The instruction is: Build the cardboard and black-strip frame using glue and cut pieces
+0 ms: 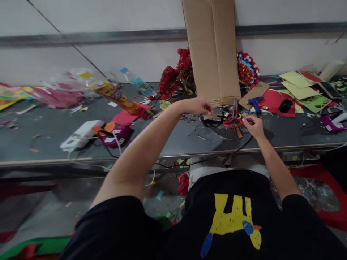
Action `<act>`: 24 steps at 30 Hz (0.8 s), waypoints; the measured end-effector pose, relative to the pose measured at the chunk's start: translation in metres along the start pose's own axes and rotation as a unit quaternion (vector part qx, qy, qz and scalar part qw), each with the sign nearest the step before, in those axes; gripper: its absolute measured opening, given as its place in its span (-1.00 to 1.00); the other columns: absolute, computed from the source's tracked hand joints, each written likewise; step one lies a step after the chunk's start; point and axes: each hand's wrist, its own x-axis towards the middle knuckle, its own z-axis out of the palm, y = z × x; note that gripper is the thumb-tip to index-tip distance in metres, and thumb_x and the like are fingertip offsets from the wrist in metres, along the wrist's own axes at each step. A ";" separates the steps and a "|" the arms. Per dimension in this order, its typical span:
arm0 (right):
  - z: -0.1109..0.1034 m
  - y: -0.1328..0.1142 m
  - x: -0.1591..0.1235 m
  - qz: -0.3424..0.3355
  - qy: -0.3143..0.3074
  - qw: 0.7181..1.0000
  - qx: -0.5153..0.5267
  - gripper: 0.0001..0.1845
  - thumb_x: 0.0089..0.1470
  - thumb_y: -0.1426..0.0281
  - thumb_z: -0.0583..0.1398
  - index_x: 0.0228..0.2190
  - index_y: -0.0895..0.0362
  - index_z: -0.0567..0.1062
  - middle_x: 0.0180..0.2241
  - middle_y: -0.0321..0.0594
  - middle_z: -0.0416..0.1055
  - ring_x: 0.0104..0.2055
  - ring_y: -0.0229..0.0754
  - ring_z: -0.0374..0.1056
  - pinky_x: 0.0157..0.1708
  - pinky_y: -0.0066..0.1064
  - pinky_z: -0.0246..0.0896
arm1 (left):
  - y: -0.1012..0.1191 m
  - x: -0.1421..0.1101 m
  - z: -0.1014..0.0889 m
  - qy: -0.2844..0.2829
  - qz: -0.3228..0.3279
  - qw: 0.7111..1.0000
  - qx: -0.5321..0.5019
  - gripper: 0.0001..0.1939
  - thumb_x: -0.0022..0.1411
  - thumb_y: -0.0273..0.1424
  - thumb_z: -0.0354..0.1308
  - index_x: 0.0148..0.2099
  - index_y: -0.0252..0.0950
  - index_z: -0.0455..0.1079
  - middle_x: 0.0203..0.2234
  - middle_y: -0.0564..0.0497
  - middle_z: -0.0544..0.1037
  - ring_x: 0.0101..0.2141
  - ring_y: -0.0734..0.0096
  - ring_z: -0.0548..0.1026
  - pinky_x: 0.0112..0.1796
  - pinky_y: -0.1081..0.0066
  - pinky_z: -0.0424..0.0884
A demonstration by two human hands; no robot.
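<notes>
My left hand [199, 106] reaches across the grey worktable [54, 126], fingers pinched together over a small clutter of black and tan scraps [214, 119]. My right hand [252, 124] is closed beside a pair of red-handled scissors [233, 121], its fingers pinching something thin that I cannot make out. Both hands sit just in front of a tall cardboard sheet [214, 50] leaning against the wall.
A blue glue gun [255, 103], red and yellow-green paper sheets [298, 88], a black mouse-like object [286, 105] lie to the right. Red paper decorations [176, 77] stand behind. A white power strip [81, 135], purple device [118, 133] and plastic wrappers [116, 94] lie left.
</notes>
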 end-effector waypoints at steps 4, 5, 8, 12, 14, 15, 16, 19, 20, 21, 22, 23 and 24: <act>0.001 0.001 0.000 -0.001 -0.004 1.000 0.003 -0.67 -0.01 0.12 0.20 -0.49 0.16 0.51 -0.59 -0.32 0.38 -0.60 -0.36 0.16 -0.58 -0.50 0.08 | 0.000 -0.004 -0.002 -0.043 0.037 0.996 0.073 -0.80 -0.02 -0.41 0.15 -0.31 -0.32 0.53 -0.50 0.05 0.54 -0.43 0.45 0.41 -0.29 0.49 0.26; 0.001 0.001 0.000 -0.002 -0.006 1.000 0.003 -0.67 -0.01 0.13 0.20 -0.48 0.16 0.51 -0.58 -0.31 0.39 -0.60 -0.36 0.17 -0.58 -0.50 0.09 | -0.001 -0.004 -0.003 -0.059 0.052 0.992 0.094 -0.75 0.02 -0.38 0.12 -0.25 -0.33 0.52 -0.44 0.03 0.56 -0.39 0.44 0.42 -0.27 0.49 0.27; 0.001 0.001 0.000 -0.005 -0.012 1.000 0.001 -0.67 0.00 0.13 0.20 -0.47 0.15 0.52 -0.55 -0.27 0.44 -0.58 -0.34 0.22 -0.56 -0.49 0.13 | -0.003 -0.005 -0.004 -0.089 0.080 0.983 0.136 -0.66 0.11 -0.33 0.03 -0.12 -0.36 0.48 -0.32 -0.02 0.57 -0.32 0.43 0.43 -0.23 0.49 0.28; 0.002 0.001 0.000 -0.007 -0.021 1.000 -0.005 -0.70 0.01 0.15 0.20 -0.46 0.15 0.53 -0.49 -0.24 0.48 -0.54 -0.32 0.29 -0.52 -0.48 0.19 | -0.007 -0.004 -0.003 -0.101 0.092 0.978 0.154 -0.65 0.13 -0.33 0.01 -0.10 -0.34 0.47 -0.30 -0.03 0.57 -0.31 0.44 0.43 -0.23 0.50 0.29; 0.002 0.002 0.001 -0.005 -0.023 1.000 -0.008 -0.70 0.01 0.16 0.20 -0.46 0.15 0.53 -0.49 -0.24 0.49 -0.55 -0.32 0.27 -0.52 -0.48 0.18 | -0.008 -0.003 -0.002 -0.104 0.091 0.978 0.154 -0.65 0.13 -0.33 0.01 -0.11 -0.36 0.46 -0.30 -0.04 0.57 -0.31 0.44 0.43 -0.22 0.49 0.29; 0.002 0.002 0.002 -0.003 -0.024 1.000 -0.010 -0.71 0.01 0.16 0.20 -0.46 0.15 0.53 -0.49 -0.24 0.48 -0.55 -0.33 0.27 -0.52 -0.48 0.18 | -0.009 -0.003 -0.002 -0.106 0.088 0.979 0.152 -0.65 0.12 -0.33 0.01 -0.11 -0.37 0.46 -0.29 -0.04 0.56 -0.30 0.43 0.43 -0.22 0.49 0.30; 0.003 0.002 0.002 -0.002 -0.026 1.000 -0.011 -0.71 0.01 0.17 0.20 -0.46 0.15 0.53 -0.49 -0.24 0.48 -0.56 -0.33 0.26 -0.51 -0.48 0.18 | -0.009 -0.002 -0.001 -0.107 0.084 0.979 0.150 -0.64 0.12 -0.33 0.00 -0.10 -0.38 0.45 -0.28 -0.05 0.56 -0.29 0.42 0.44 -0.21 0.48 0.30; 0.003 0.003 0.004 0.005 -0.034 0.999 -0.015 -0.71 0.00 0.18 0.20 -0.48 0.16 0.52 -0.49 -0.25 0.48 -0.55 -0.33 0.27 -0.48 -0.47 0.19 | -0.011 -0.002 -0.002 -0.107 0.073 0.980 0.153 -0.62 0.12 -0.31 0.00 -0.09 -0.40 0.45 -0.26 -0.07 0.56 -0.27 0.41 0.44 -0.19 0.47 0.30; 0.003 0.003 0.004 0.007 -0.036 0.999 -0.016 -0.71 0.00 0.18 0.20 -0.48 0.16 0.52 -0.48 -0.25 0.49 -0.54 -0.33 0.27 -0.47 -0.47 0.19 | -0.011 -0.002 -0.002 -0.107 0.070 0.980 0.155 -0.61 0.12 -0.31 0.00 -0.09 -0.41 0.45 -0.26 -0.08 0.56 -0.27 0.40 0.44 -0.19 0.46 0.30; 0.004 0.004 0.005 0.010 -0.038 0.999 -0.017 -0.71 -0.01 0.18 0.20 -0.48 0.16 0.52 -0.48 -0.25 0.49 -0.54 -0.32 0.28 -0.47 -0.47 0.19 | -0.012 -0.002 -0.003 -0.108 0.069 0.980 0.156 -0.60 0.12 -0.30 0.00 -0.08 -0.42 0.44 -0.27 -0.08 0.56 -0.28 0.40 0.43 -0.19 0.46 0.30; 0.004 0.004 0.005 0.014 -0.039 0.999 -0.018 -0.72 -0.01 0.18 0.20 -0.48 0.16 0.52 -0.48 -0.25 0.48 -0.54 -0.32 0.28 -0.47 -0.47 0.19 | -0.013 -0.003 -0.003 -0.109 0.068 0.979 0.155 -0.60 0.12 -0.30 0.00 -0.08 -0.42 0.44 -0.27 -0.08 0.56 -0.28 0.41 0.43 -0.19 0.46 0.30; 0.004 0.005 0.005 0.017 -0.040 0.999 -0.019 -0.72 -0.01 0.18 0.20 -0.48 0.16 0.52 -0.49 -0.25 0.48 -0.53 -0.31 0.28 -0.47 -0.46 0.19 | -0.014 -0.003 -0.004 -0.110 0.065 0.980 0.155 -0.59 0.12 -0.29 0.00 -0.07 -0.41 0.44 -0.27 -0.07 0.56 -0.28 0.41 0.43 -0.19 0.47 0.30; 0.004 0.005 0.005 0.020 -0.040 0.999 -0.019 -0.72 -0.02 0.18 0.20 -0.48 0.15 0.52 -0.50 -0.26 0.47 -0.53 -0.31 0.28 -0.47 -0.46 0.18 | -0.016 -0.003 -0.004 -0.109 0.062 0.980 0.155 -0.59 0.12 -0.29 -0.01 -0.07 -0.41 0.45 -0.27 -0.06 0.56 -0.29 0.42 0.43 -0.20 0.47 0.30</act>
